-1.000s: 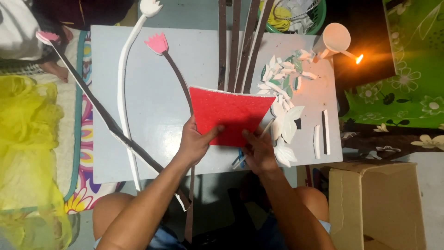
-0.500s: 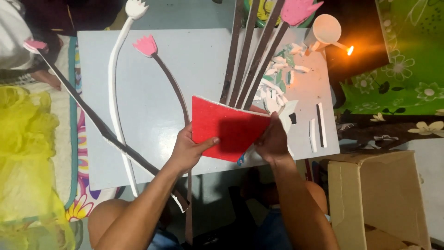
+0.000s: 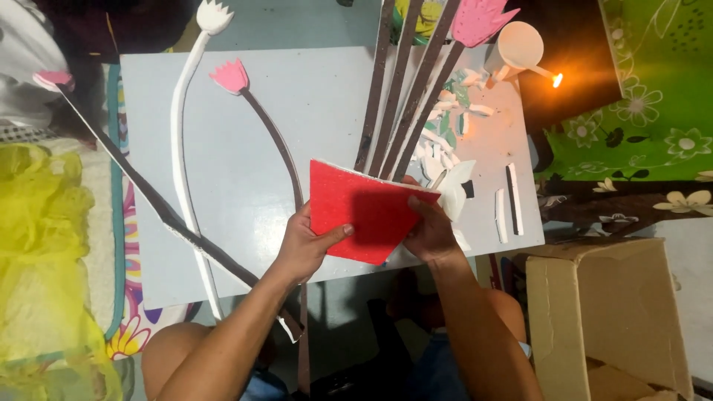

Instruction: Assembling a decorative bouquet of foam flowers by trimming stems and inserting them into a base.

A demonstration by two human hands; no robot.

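Observation:
A red foam sheet (image 3: pixel 364 212) is lifted over the near edge of a pale blue board (image 3: pixel 312 111). My left hand (image 3: pixel 304 245) grips its left lower edge with the thumb on top. My right hand (image 3: pixel 431 230) holds its right edge. Three brown foam strips (image 3: pixel 397 89) run from behind the sheet to the far edge, one topped by a pink tulip shape (image 3: pixel 479 18). A brown curved stem with a small pink flower (image 3: pixel 232 76) and a white stem with a white flower (image 3: pixel 212 15) lie on the board to the left.
White foam scraps (image 3: pixel 453 122) and narrow strips (image 3: pixel 512 197) litter the board's right side. A plastic cup (image 3: pixel 516 48) and a lit candle flame (image 3: pixel 557 79) sit at the far right. A cardboard box (image 3: pixel 605 312) stands at the right, yellow netting (image 3: pixel 37 245) at the left. A long dark stem (image 3: pixel 148 200) crosses the left edge.
The red sheet has risen off the board and tilted up in both hands. The brown strips now show behind it, and the view has shifted so that the board sits lower and to the left.

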